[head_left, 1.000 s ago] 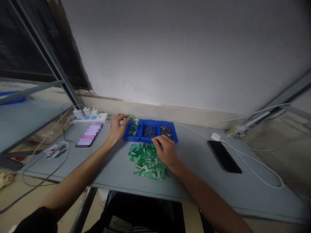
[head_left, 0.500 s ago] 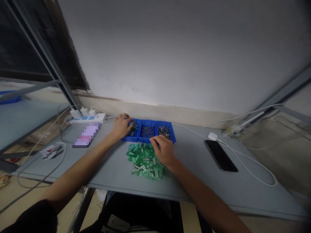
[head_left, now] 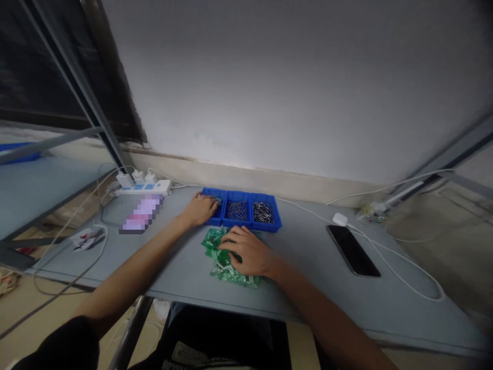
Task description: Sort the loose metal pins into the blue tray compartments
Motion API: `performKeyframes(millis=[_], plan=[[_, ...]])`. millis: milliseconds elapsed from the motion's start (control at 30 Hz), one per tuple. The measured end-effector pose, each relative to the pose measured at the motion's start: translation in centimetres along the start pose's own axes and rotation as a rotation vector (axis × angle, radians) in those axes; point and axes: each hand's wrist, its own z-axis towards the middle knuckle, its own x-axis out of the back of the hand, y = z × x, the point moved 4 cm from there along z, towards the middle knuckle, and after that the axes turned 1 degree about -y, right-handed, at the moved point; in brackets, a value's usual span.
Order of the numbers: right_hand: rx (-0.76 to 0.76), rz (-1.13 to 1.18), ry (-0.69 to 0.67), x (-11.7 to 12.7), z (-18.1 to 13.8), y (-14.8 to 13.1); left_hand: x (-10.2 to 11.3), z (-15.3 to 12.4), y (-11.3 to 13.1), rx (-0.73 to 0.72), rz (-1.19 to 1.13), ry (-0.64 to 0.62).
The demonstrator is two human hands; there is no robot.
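Hands stand apart: the left hand (head_left: 200, 210), grip unclear, sits at the left end of the crosswise blue parts tray (head_left: 265, 225); the right hand (head_left: 246, 252), open, lies palm down on the green plastic packets (head_left: 227, 273).

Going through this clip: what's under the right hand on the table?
The right hand lies over a pile of green plastic bags containing small metal parts. Bags show around the hand on the grey table, but whatever is directly beneath the palm and fingers is covered.
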Motion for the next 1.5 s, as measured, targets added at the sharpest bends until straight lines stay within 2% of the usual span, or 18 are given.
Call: performKeyframes(millis=[100, 233, 333, 400, 467, 567, 600, 700, 833, 1033, 1200, 1367, 1500], plan=[[-0.009, -0.001, -0.002, -0.1, 0.0, 0.0, 0.2, -0.1, 0.3, -0.015, -0.011, 0.045], [-0.051, -0.02, 0.036, 0.1, 0.1, 0.4, 2.2, -1.0, 1.5, -0.114, -0.04, 0.234], [-0.036, -0.008, 0.057, 0.3, 0.2, 0.3, 3.9, -3.1, 2.7, -0.186, -0.083, 0.342], [-0.016, -0.004, 0.068, 0.4, 0.2, 0.1, 4.6, -5.1, 3.2, -0.225, -0.129, 0.367], [-0.012, -0.019, 0.076, 0.3, 0.2, 0.1, 4.7, -7.2, 3.5, -0.259, -0.205, 0.297], [-0.016, -0.053, 0.071, 0.0, 0.2, 0.4, 3.7, -10.1, 3.7, -0.427, -0.27, 0.048], [-0.015, -0.059, 0.07, -0.1, 0.2, 0.5, 3.3, -10.8, 3.6, -0.452, -0.267, 0.007], [-0.015, -0.062, 0.077, -0.2, 0.2, 0.8, 2.5, -11.8, 2.8, -0.437, -0.237, 0.0], [-0.015, -0.051, 0.071, -0.2, 0.2, 0.9, 1.5, -11.9, 2.2, -0.412, -0.168, 0.015], [-0.014, -0.047, 0.093, -0.2, 0.1, 1.0, 1.0, -12.0, 1.6, -0.434, -0.127, 0.129], [0.011, -0.065, 0.188, 0.3, -0.1, 0.9, 2.1, -11.7, 1.8, -0.377, -0.19, 0.291], [0.014, -0.083, 0.289, 0.8, -0.3, 0.8, 4.6, -9.0, 4.2, -0.362, -0.235, 0.367], [-0.042, 0.026, 0.426, 1.6, -0.7, 1.5, 5.4, -5.8, 5.4, -0.385, -0.418, 0.433]])
